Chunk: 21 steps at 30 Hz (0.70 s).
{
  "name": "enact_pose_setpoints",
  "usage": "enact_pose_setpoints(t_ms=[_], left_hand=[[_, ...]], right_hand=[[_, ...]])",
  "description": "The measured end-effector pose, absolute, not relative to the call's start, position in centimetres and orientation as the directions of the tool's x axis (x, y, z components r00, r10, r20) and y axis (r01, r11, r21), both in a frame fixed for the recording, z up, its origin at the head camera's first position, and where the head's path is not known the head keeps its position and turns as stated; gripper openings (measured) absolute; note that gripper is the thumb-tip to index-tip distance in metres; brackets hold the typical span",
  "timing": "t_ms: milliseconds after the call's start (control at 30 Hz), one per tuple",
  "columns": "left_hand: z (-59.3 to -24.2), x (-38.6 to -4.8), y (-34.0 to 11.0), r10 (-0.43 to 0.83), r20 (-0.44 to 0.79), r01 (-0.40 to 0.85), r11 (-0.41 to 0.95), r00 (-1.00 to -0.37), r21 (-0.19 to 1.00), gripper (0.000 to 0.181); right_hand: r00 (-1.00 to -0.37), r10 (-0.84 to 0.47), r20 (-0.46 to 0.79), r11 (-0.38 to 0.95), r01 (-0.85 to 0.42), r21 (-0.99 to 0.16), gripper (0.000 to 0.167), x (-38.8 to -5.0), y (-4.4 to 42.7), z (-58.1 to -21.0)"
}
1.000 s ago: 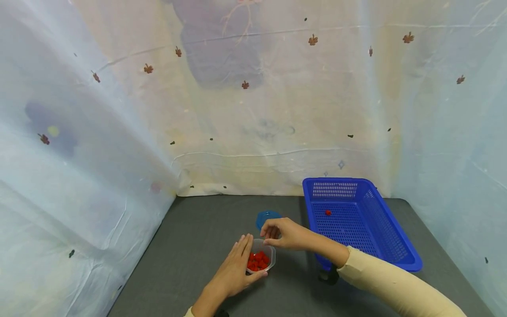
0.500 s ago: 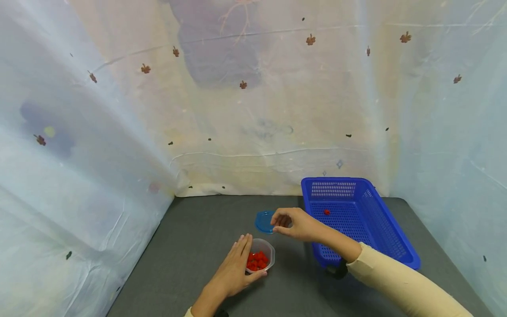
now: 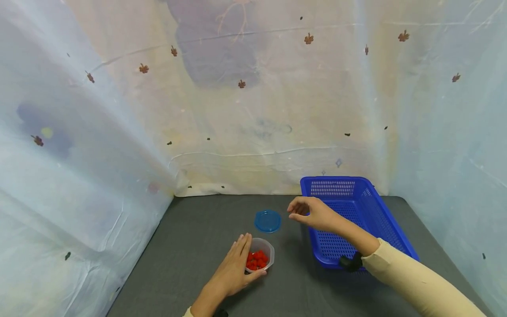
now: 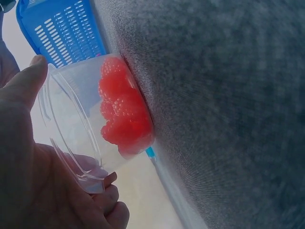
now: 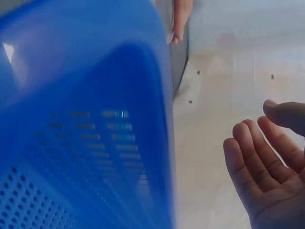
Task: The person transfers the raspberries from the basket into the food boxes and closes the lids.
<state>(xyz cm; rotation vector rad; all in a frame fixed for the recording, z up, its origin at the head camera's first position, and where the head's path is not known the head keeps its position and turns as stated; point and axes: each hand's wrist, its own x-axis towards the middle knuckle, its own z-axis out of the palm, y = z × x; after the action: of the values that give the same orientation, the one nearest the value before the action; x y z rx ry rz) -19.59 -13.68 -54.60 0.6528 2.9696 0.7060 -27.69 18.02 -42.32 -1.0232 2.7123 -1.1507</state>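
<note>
A clear plastic tub (image 3: 268, 248) with red raspberries (image 3: 257, 259) in its bottom stands on the grey table. My left hand (image 3: 231, 268) rests against it, straight fingers along its left side and the thumb across the near side; in the left wrist view the thumb (image 4: 29, 78) touches the tub's rim. My right hand (image 3: 317, 213) is in the air at the left edge of the blue basket (image 3: 366, 224). Its fingers (image 5: 259, 164) are loosely bent, with nothing between them in the right wrist view.
A round blue lid (image 3: 267, 221) lies flat on the grey table (image 3: 214, 224) behind the tub. The basket with slotted walls takes up the right side. A patterned curtain (image 3: 237, 167) hangs behind and at both sides.
My right hand has moved right and away from above the tub to the basket's edge, uncovering the lid and hiding the raspberry in the basket. The left hand has stayed at the tub.
</note>
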Motion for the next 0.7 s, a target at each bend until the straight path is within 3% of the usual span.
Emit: enact_pose_setpoints(t_ms=[700], left_hand=[[-54.7,-19.6,-13.9,0.419,0.089,0.413,0.8,-0.904,0.435,0.111]], right_hand=[[-0.878,-0.43,0.211,0.608,-0.454,-0.651,0.016,-30.9,23.6,-43.3]])
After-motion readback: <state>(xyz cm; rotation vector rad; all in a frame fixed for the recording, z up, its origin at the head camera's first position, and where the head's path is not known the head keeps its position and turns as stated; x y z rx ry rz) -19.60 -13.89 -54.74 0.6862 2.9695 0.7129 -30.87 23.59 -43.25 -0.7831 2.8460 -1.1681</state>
